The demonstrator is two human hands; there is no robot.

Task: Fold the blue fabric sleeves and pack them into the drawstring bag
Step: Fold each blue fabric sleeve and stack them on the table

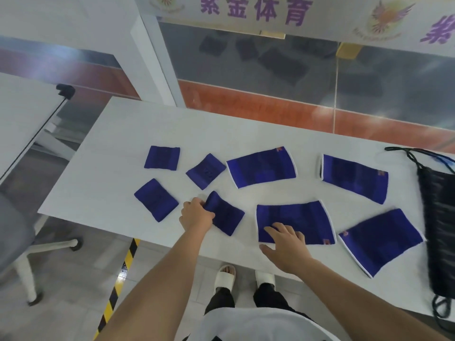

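Fingers (208, 212) of left hand (195, 214) are pinched on the left end of small sleeve (227, 216), which extends rightward. Right hand (286, 241) is spread flat on larger sleeve (295, 221). Drawstring bag (440, 230) is laid at counter (123, 143) right end.

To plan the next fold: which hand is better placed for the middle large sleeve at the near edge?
Right. The right hand lies flat on that sleeve. The left hand grips a small piece further left, so it is busy.
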